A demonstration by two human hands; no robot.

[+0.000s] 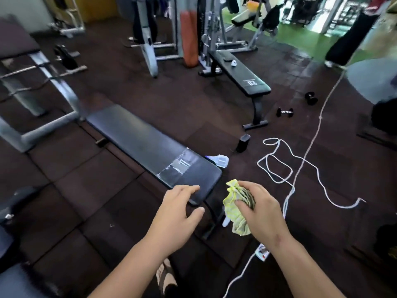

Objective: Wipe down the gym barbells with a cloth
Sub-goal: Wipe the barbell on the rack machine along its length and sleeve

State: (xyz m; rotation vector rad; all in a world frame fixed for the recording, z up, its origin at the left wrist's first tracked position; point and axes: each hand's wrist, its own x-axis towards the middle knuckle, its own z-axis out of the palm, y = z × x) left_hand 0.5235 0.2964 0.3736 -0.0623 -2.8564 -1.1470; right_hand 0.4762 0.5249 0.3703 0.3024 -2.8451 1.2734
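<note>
While the right hand (260,209) is gripping the yellow cloth (231,198) | left hand (178,205) is hovering, fingers loosely spread | near the bench (139,140) end.

**One head-worn view, aimed forward and down**

The scene is taken from a single wide-angle camera worn on the person's head. It is pointed forward and down over the dark tiled floor (103,186). The left hand (178,208) and the right hand (261,211), by which a yellow cloth (231,203) is gripped, are caught closest, low in the frame. A flat bench (148,145) is seen at middle range just beyond them. A second bench (242,72) and the machines (148,41) are seen farther off, toward the top.
</note>
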